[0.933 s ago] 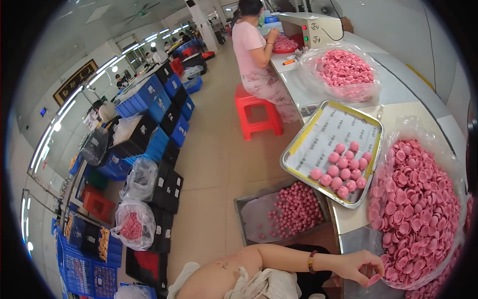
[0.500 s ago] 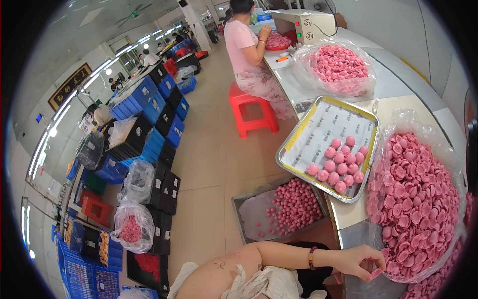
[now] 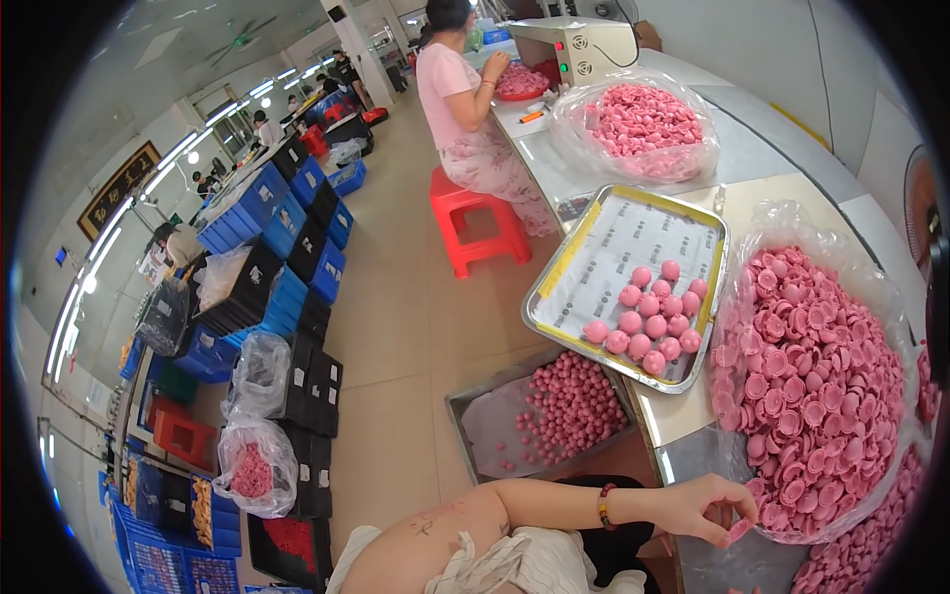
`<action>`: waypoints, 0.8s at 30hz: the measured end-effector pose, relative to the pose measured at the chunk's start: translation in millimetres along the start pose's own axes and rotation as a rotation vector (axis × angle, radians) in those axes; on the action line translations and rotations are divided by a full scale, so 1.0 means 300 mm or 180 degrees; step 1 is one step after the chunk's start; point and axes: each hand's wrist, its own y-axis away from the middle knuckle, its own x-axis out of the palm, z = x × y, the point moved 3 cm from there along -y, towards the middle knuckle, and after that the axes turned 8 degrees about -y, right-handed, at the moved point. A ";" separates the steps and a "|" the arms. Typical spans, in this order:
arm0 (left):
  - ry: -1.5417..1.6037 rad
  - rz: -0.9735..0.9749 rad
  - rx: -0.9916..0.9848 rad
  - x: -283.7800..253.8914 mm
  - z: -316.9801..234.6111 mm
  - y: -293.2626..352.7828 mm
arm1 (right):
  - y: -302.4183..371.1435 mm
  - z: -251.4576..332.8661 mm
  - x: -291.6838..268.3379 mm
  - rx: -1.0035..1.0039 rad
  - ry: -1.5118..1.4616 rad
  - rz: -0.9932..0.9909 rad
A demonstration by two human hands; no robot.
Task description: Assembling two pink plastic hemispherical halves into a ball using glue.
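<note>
My left hand point(image 3: 705, 507) is at the lower right, by the near edge of an open clear bag point(image 3: 859, 259) heaped with pink plastic half-shells point(image 3: 807, 391). Thumb and fingers are closed in a pinch on a small pink half-shell point(image 3: 739, 531), partly hidden by the fingers. A beaded bracelet point(image 3: 604, 505) circles the wrist. My right hand is out of view. Beyond the bag, a metal tray point(image 3: 625, 287) with yellow-taped edges and a white printed liner holds several pink balls point(image 3: 655, 325) at its near right part.
Below the table edge stands a grey bin point(image 3: 485, 436) of small pink balls. A second bag of pink pieces point(image 3: 648, 119) lies farther along the table, near a beige machine point(image 3: 579, 51). A co-worker point(image 3: 460, 109) sits on a red stool point(image 3: 475, 220). Stacked crates point(image 3: 262, 267) line the left.
The whole view has shifted slightly, so the table and tray appear farther left. My left hand keeps its pinch on the half-shell beside the bag.
</note>
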 end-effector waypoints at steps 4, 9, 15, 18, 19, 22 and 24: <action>0.0088 0.0132 -0.0143 0.000 -0.005 -0.002 | -0.006 0.012 0.006 -0.0109 -0.0023 0.0055; -0.0013 0.0169 -0.0141 0.001 0.013 -0.004 | -0.022 -0.042 -0.017 -0.0395 -0.0239 -0.0126; -0.0062 0.0198 -0.0226 0.000 0.003 0.001 | -0.020 -0.044 -0.020 -0.0480 -0.0184 -0.0142; 0.0020 0.0132 -0.0176 0.002 0.007 -0.002 | -0.005 0.017 0.012 -0.0262 -0.0016 0.0002; 0.0018 0.0135 -0.0174 0.002 0.008 -0.002 | -0.006 0.017 0.012 -0.0264 -0.0017 0.0000; -0.0023 0.0180 -0.0228 0.003 0.010 -0.002 | -0.008 0.016 0.009 -0.0268 -0.0097 -0.0055; -0.0032 0.0162 -0.0212 0.003 0.003 -0.003 | -0.008 0.015 0.009 -0.0211 -0.0148 -0.0028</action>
